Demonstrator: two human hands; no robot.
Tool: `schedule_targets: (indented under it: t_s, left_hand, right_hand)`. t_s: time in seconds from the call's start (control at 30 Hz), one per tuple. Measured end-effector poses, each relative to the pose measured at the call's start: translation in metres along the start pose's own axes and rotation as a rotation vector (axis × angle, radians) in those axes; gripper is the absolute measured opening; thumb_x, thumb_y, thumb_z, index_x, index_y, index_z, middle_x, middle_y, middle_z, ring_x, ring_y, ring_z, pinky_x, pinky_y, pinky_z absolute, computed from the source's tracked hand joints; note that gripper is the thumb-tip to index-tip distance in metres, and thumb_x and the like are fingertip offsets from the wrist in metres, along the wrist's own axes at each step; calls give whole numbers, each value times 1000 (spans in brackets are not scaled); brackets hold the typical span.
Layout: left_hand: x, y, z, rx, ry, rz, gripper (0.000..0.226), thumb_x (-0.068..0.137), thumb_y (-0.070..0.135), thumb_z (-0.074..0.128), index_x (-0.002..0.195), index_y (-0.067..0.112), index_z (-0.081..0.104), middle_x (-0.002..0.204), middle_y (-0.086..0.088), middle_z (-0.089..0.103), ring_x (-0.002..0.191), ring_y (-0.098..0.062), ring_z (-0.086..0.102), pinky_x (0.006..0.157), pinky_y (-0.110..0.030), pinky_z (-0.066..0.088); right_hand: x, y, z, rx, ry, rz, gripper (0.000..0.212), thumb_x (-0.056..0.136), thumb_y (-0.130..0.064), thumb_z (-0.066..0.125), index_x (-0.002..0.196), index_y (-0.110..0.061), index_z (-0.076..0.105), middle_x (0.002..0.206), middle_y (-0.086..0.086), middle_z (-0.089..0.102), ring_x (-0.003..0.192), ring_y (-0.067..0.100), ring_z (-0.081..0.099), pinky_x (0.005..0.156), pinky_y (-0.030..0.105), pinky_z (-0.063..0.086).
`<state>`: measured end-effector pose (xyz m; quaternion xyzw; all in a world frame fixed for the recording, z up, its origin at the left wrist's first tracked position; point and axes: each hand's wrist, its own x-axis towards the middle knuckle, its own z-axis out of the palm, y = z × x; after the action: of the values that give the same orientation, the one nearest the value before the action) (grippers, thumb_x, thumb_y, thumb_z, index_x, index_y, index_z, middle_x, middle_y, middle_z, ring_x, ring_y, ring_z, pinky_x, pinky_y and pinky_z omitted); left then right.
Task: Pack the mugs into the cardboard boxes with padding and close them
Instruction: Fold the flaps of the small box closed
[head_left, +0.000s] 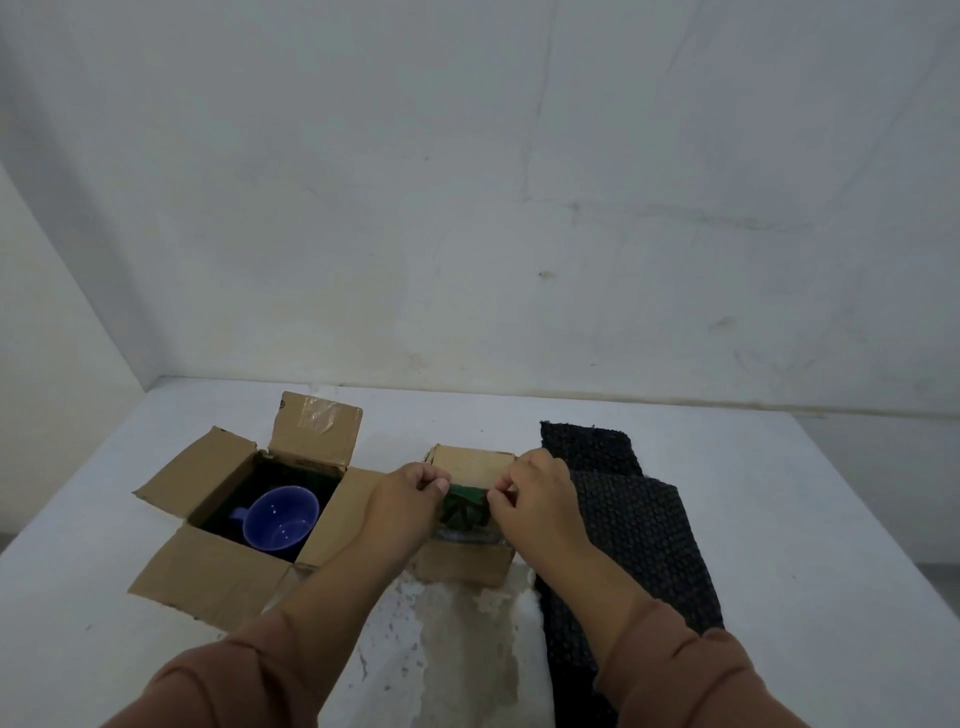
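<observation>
Pinching green padding (462, 506) with curled fingers of left hand (410, 493) and right hand (540, 499), atop small cardboard box (467, 564) at centre. At its 9 o'clock, blue mug (283, 517) inside open cardboard box (218, 577). At 3 o'clock, black bubble wrap (639, 519).

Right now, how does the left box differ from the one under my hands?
The left box is larger, flaps spread wide; the smaller box has its top gripped by the left hand and right hand. The left box shows a blue mug; the smaller box shows only green padding. Both are brown cardboard.
</observation>
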<state>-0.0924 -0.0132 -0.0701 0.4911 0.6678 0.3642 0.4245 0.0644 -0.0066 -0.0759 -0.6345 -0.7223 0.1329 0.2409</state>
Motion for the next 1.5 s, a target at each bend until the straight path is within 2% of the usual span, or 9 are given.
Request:
schedule_targets:
  t_s: [0.33, 0.53, 0.63, 0.8, 1.07, 1.17, 1.27, 1.4, 1.5]
  left_hand:
    - [-1, -6, -6, -48, -73, -13, 15, 95, 12, 51, 98, 19, 63, 96, -6, 65, 85, -18, 58, 71, -28, 50]
    - [-1, -11, -10, 65, -117, 35, 17, 87, 12, 63, 101, 22, 59, 95, 0, 63, 84, -15, 59, 67, -22, 49]
    - [-1, -11, -9, 167, -85, 81, 15, 87, 16, 64, 97, 24, 57, 87, 3, 63, 79, -12, 57, 65, -21, 47]
    - [-4, -9, -5, 256, -78, 137, 6, 89, 16, 61, 93, 21, 60, 86, -1, 65, 78, -15, 58, 67, -26, 47]
    - [-6, -11, -6, 323, -124, 197, 13, 91, 12, 57, 90, 25, 60, 91, 0, 64, 85, -15, 58, 62, -16, 41]
    - [-5, -11, -7, 306, -169, 200, 13, 91, 12, 56, 92, 25, 61, 94, -1, 63, 89, -17, 59, 66, -19, 44]
    - [-4, -9, -11, 202, -201, 169, 10, 93, 16, 54, 97, 17, 63, 98, -6, 64, 87, -18, 59, 69, -23, 47]
    - [-1, -3, -15, 128, -227, 129, 17, 96, 19, 52, 104, 9, 63, 102, -12, 65, 85, -18, 59, 66, -22, 48]
    - [2, -1, -12, 144, -214, 125, 18, 95, 20, 52, 101, 8, 64, 99, -12, 66, 89, -24, 60, 75, -35, 51]
  right_hand:
    - [0, -17, 6, 1, 51, 21, 15, 84, -16, 53, 78, -4, 61, 99, 6, 52, 93, 19, 45, 76, 27, 41]
    - [1, -30, 7, 52, -3, 115, 8, 87, -13, 45, 88, -6, 48, 99, 3, 40, 71, 14, 42, 46, 14, 26]
    - [-1, -33, 10, 71, 14, 137, 8, 87, -11, 44, 90, -5, 48, 104, 5, 40, 83, 16, 44, 57, 14, 29]
    - [-2, -29, 14, 146, -19, 270, 40, 90, -14, 44, 126, 2, 49, 141, 6, 35, 126, 20, 31, 95, 19, 26]
    - [-4, -23, 2, 489, -183, 388, 23, 89, -8, 49, 105, 5, 60, 150, 6, 34, 132, 21, 37, 93, 22, 31]
    - [-3, -21, 0, 608, -221, 499, 18, 86, -12, 54, 98, -2, 63, 129, 17, 55, 105, 23, 54, 89, 34, 43]
    - [-2, -19, -6, 554, -189, 422, 17, 87, -14, 54, 70, -14, 56, 112, 22, 62, 83, 24, 56, 71, 29, 40]
    - [-3, -18, -16, 399, -215, 256, 31, 86, -1, 50, 112, -14, 59, 120, 4, 55, 99, 12, 51, 79, 20, 41]
    - [-3, -20, -15, 333, -234, 205, 41, 86, 1, 48, 121, -17, 56, 119, 4, 60, 97, 10, 52, 76, 19, 40]
